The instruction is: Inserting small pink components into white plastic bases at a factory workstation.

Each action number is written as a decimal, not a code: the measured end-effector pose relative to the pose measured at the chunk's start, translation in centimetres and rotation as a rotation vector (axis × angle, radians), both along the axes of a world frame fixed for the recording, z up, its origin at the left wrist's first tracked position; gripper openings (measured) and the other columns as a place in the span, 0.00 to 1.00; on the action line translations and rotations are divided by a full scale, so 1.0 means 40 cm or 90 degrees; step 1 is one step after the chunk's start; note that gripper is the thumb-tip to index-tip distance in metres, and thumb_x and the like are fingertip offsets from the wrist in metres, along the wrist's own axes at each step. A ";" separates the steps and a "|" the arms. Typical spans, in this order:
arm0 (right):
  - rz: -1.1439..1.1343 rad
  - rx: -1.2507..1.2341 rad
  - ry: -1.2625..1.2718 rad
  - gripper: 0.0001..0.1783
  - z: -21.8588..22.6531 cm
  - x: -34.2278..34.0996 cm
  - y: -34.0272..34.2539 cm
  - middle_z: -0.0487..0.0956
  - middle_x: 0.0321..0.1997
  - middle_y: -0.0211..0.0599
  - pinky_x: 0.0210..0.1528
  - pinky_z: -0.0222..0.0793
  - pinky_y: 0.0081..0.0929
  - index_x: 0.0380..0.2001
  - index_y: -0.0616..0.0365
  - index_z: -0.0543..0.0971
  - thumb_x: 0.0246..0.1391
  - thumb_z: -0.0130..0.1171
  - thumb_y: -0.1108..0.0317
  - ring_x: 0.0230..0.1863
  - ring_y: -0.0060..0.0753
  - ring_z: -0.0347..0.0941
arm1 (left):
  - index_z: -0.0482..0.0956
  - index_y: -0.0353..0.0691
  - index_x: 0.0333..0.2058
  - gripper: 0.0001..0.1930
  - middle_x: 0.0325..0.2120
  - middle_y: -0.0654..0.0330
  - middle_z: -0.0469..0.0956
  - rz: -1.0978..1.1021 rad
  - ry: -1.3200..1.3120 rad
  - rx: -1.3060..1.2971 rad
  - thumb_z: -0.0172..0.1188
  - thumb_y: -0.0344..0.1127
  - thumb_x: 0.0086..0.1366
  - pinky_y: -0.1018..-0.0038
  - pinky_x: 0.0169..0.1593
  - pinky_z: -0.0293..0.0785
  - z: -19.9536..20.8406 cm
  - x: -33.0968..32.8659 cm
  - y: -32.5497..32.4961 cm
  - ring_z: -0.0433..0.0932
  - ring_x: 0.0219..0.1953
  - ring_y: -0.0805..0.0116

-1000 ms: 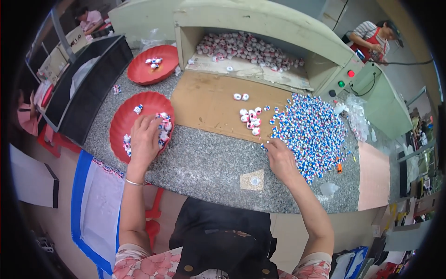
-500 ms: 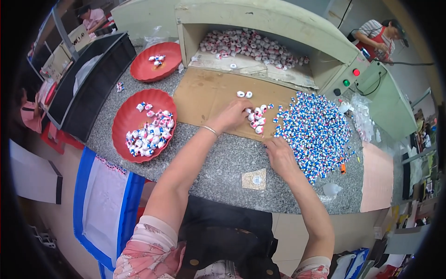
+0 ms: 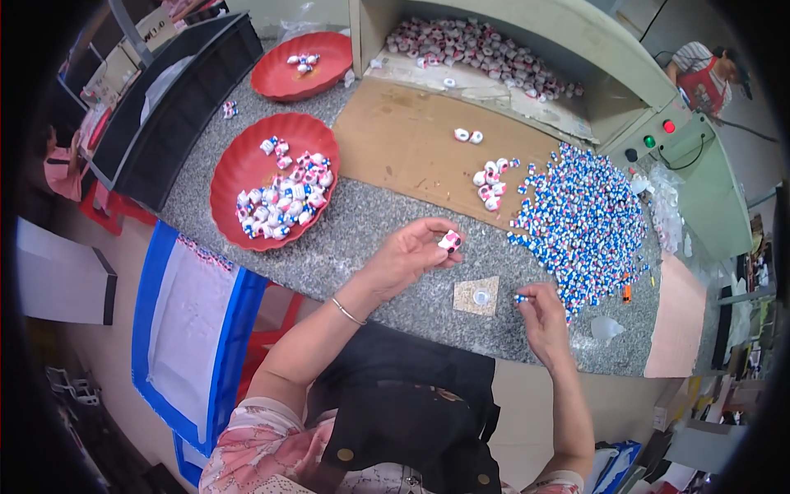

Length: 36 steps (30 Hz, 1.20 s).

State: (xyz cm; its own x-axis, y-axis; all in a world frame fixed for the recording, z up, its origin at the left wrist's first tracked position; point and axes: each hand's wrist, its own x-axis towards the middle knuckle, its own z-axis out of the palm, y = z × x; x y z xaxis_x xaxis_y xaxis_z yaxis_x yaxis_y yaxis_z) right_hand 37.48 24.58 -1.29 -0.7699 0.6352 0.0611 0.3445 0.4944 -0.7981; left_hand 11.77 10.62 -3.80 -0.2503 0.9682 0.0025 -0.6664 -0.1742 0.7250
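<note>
Ball (image 3: 449, 241), white with pink and black marks, sits pinched between the thumb and fingers of the left hand (image 3: 407, 257), over the counter (image 3: 362, 230). Nearest the body, the counter's front edge runs beneath both forearms. Just inside that edge, the right hand (image 3: 546, 323) pinches a tiny blue piece (image 3: 520, 299) between thumb and fingertip. Between the hands lies a tan patch (image 3: 465, 301), with speckled surface around it as room to move. The blue pile (image 3: 592, 230) spreads right of and beyond the right hand, its loose edge reaching the cardboard (image 3: 403, 140). More white balls (image 3: 491, 185) cluster on the cardboard near its right edge. Left, a strip of counter separates the left hand from the near bowl (image 3: 234, 169), partly filled; a far bowl (image 3: 271, 80) stands beyond. Behind the cardboard, the box (image 3: 355, 37) opens forward, holding many more balls.
</note>
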 end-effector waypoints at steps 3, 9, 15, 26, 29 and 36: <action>-0.071 -0.154 0.019 0.08 -0.016 0.038 -0.036 0.77 0.42 0.40 0.38 0.74 0.26 0.39 0.63 0.77 0.56 0.57 0.80 0.36 0.31 0.78 | 0.72 0.38 0.54 0.18 0.52 0.55 0.74 0.011 -0.005 0.010 0.58 0.23 0.65 0.72 0.52 0.77 -0.021 0.029 -0.025 0.79 0.48 0.66; -0.059 0.042 -0.089 0.06 0.026 0.024 -0.076 0.78 0.38 0.35 0.43 0.74 0.22 0.38 0.65 0.78 0.57 0.56 0.80 0.37 0.25 0.78 | 0.73 0.36 0.51 0.15 0.51 0.54 0.74 0.039 0.087 0.002 0.57 0.22 0.66 0.72 0.53 0.77 -0.036 0.072 -0.054 0.79 0.47 0.67; -0.068 -0.141 -0.048 0.07 -0.003 0.032 -0.054 0.78 0.37 0.35 0.41 0.74 0.21 0.39 0.64 0.79 0.56 0.58 0.80 0.36 0.23 0.78 | 0.74 0.36 0.50 0.14 0.51 0.54 0.74 0.041 0.123 -0.018 0.57 0.23 0.66 0.71 0.52 0.78 -0.046 0.092 -0.090 0.79 0.47 0.68; 0.030 0.201 -0.127 0.10 0.025 -0.003 -0.039 0.79 0.37 0.46 0.38 0.75 0.34 0.39 0.62 0.80 0.51 0.60 0.80 0.36 0.45 0.80 | 0.74 0.37 0.46 0.11 0.50 0.53 0.74 0.019 0.039 0.005 0.58 0.23 0.66 0.70 0.54 0.77 -0.032 0.107 -0.096 0.79 0.49 0.65; 0.064 0.302 -0.142 0.06 0.029 -0.010 -0.040 0.77 0.34 0.48 0.36 0.73 0.41 0.34 0.63 0.79 0.50 0.61 0.78 0.34 0.52 0.77 | 0.74 0.36 0.48 0.12 0.50 0.55 0.75 -0.007 0.042 -0.067 0.58 0.24 0.66 0.72 0.54 0.76 -0.006 0.105 -0.102 0.78 0.48 0.68; 0.135 0.453 -0.136 0.02 0.019 -0.021 -0.055 0.73 0.29 0.47 0.36 0.73 0.44 0.25 0.63 0.76 0.46 0.59 0.78 0.33 0.52 0.74 | 0.75 0.33 0.49 0.13 0.47 0.57 0.77 0.016 0.089 -0.124 0.58 0.22 0.65 0.73 0.51 0.78 -0.032 0.127 -0.144 0.79 0.46 0.71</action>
